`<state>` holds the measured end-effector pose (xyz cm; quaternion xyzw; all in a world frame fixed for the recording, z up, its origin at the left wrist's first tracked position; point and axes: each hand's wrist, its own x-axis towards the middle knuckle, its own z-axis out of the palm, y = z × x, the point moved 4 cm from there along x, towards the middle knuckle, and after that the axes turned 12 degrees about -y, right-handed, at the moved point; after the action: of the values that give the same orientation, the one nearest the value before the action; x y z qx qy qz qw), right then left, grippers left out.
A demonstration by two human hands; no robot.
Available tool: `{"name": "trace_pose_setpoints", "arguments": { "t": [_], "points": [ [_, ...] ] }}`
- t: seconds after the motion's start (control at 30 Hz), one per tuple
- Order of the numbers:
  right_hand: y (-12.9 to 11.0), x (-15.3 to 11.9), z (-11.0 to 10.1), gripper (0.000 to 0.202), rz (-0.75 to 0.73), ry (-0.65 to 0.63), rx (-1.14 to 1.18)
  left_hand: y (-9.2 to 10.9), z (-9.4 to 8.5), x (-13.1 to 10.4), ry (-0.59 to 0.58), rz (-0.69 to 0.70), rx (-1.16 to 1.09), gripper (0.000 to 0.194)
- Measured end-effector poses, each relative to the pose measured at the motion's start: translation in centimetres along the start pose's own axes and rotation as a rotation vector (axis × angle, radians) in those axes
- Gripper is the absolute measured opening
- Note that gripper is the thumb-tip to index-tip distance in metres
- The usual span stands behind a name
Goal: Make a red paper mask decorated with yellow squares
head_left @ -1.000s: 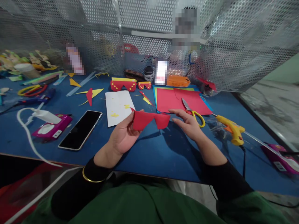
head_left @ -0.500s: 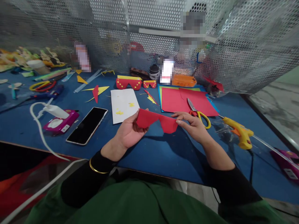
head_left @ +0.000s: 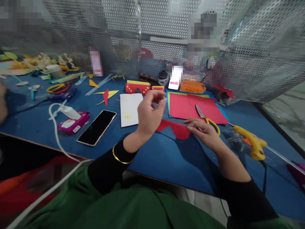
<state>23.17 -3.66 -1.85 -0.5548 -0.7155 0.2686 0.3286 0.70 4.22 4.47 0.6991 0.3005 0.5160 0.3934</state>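
Note:
A red paper cut-out shaped like a pair of glasses (head_left: 182, 131) is tilted over the blue table. My right hand (head_left: 206, 133) pinches its right end between thumb and fingers. In front of its left end is my left hand (head_left: 151, 113), raised off the paper, fingers loosely curled toward the thumb with a small gap and nothing visible between them. Behind it lies a white sheet (head_left: 130, 106) with small yellow bits. Scissors with yellow handles (head_left: 212, 124) rest near my right hand, on red paper sheets (head_left: 182, 106).
A yellow glue gun (head_left: 254, 144) lies at right. On the left are a black phone (head_left: 97, 128) and a purple power socket (head_left: 82, 119) with a white cable. Finished red-and-yellow paper glasses (head_left: 137, 87) stand at the back. Another person's arm (head_left: 2, 101) shows at the left edge.
My left hand has let go of the cut-out's left end and risen, its fingers curling. My right hand still holds the other end. The view has shifted slightly left.

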Motion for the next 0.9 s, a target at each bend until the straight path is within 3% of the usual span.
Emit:
{"name": "trace_pose_setpoints", "arguments": {
  "t": [0.07,0.17,0.27,0.33,0.4,0.5,0.57,0.63,0.7,0.77,0.8,0.9],
  "points": [
    [0.2,0.2,0.5,0.030,-0.008,-0.016,-0.024,-0.7,2.0,2.2,-0.210,0.004,0.161,0.011],
    [0.4,0.7,1.2,0.029,-0.014,-0.022,-0.079,-3.0,5.3,5.6,-0.475,-0.103,0.342,0.012],
    [0.3,0.8,1.1,0.025,0.009,0.022,-0.148,-3.9,8.2,8.3,-0.561,-0.080,0.386,0.012],
    [0.0,0.4,0.6,0.027,0.048,0.086,-0.203,-3.5,9.5,8.7,-0.642,-0.044,0.441,0.009],
    [-0.8,-1.0,-0.3,0.028,0.104,0.174,-0.262,-2.5,9.5,8.1,-0.699,-0.002,0.461,0.003],
    [-2.3,-4.9,-2.2,0.031,0.258,0.390,-0.405,-1.3,7.6,6.1,-0.786,0.080,0.530,0.007],
    [-3.0,-8.7,-3.9,0.035,0.462,0.618,-0.595,-1.3,5.9,4.8,-0.814,0.057,0.551,0.008],
    [-2.8,-12.5,-5.6,0.043,0.694,0.763,-0.709,-1.8,4.7,4.0,-0.805,0.023,0.536,0.012],
    [-1.6,-15.5,-7.3,0.044,0.869,0.806,-0.692,-2.6,4.7,3.4,-0.854,0.010,0.551,0.015],
    [0.8,-17.4,-8.8,0.038,0.971,0.799,-0.466,-3.3,5.5,2.8,-0.907,-0.007,0.538,0.016],
    [2.3,-17.8,-9.2,0.034,0.983,0.747,-0.276,-3.6,6.0,2.5,-0.934,-0.014,0.524,0.018],
    [5.2,-17.7,-9.7,0.037,0.978,0.690,-0.047,-4.1,7.0,1.7,-0.989,-0.023,0.502,0.020]
  ]
}}
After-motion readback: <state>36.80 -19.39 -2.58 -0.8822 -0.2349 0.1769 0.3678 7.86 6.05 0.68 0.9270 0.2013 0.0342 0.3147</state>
